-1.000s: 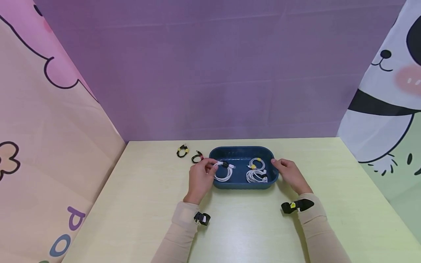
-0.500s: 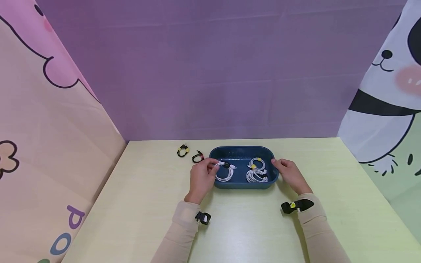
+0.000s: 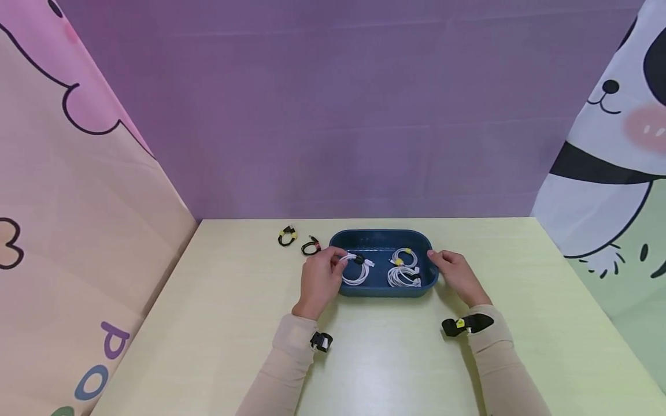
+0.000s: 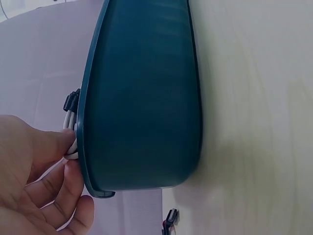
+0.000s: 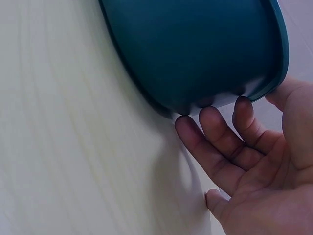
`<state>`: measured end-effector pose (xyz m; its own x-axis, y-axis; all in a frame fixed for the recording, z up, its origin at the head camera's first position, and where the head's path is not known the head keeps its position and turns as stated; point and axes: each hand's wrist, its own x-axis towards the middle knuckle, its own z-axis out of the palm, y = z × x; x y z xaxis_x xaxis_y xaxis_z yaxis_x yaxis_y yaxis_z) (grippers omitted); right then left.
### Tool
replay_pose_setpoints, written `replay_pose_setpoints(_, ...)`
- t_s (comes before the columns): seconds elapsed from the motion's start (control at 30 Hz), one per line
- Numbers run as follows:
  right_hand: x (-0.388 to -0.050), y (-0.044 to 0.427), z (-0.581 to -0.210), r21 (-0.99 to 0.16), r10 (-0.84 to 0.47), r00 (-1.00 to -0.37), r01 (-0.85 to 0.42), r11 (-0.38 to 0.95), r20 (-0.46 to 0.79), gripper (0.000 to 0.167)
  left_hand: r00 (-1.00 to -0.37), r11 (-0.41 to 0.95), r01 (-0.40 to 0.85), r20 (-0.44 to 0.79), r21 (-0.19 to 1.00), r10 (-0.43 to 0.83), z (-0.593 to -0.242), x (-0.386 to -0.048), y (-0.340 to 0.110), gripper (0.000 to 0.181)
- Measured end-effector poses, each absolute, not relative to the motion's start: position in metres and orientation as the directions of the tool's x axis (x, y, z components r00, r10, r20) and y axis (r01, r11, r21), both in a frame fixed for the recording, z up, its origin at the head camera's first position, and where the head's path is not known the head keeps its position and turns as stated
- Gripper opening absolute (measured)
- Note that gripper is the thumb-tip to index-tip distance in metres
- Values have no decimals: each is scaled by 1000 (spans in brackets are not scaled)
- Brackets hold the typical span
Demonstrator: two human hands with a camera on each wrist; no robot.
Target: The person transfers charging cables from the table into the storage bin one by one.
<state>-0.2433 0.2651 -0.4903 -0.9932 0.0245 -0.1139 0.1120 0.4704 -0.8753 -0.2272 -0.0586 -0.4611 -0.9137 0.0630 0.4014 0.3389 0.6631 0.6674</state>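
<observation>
A coiled white cable with a black tie is pinched between thumb and fingers of my left hand, at the left end of a dark blue tray. In the left wrist view the same coil shows just above the tray's rim. My right hand grips the tray's right end, thumb at the rim and fingertips against the outer wall. Inside the tray on the right lie two more white coils, one with yellow ties and one with a black tie.
Two small black coiled cables lie on the table left of the tray: one with yellow ties, one with a red tie. A purple cloth backdrop stands behind the pale table, with printed cloths at both sides.
My left hand and the white coil have shifted slightly right relative to the tray. The right hand keeps its hold on the tray's end. The head view has tilted a little.
</observation>
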Motion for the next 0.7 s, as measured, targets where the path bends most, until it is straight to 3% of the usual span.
replay_pose_setpoints(0.7, -248, 263, -494, -875, 41, -993, 119, 469, -113, 58, -913, 752, 373, 358, 544, 194, -460, -246, -54, 12)
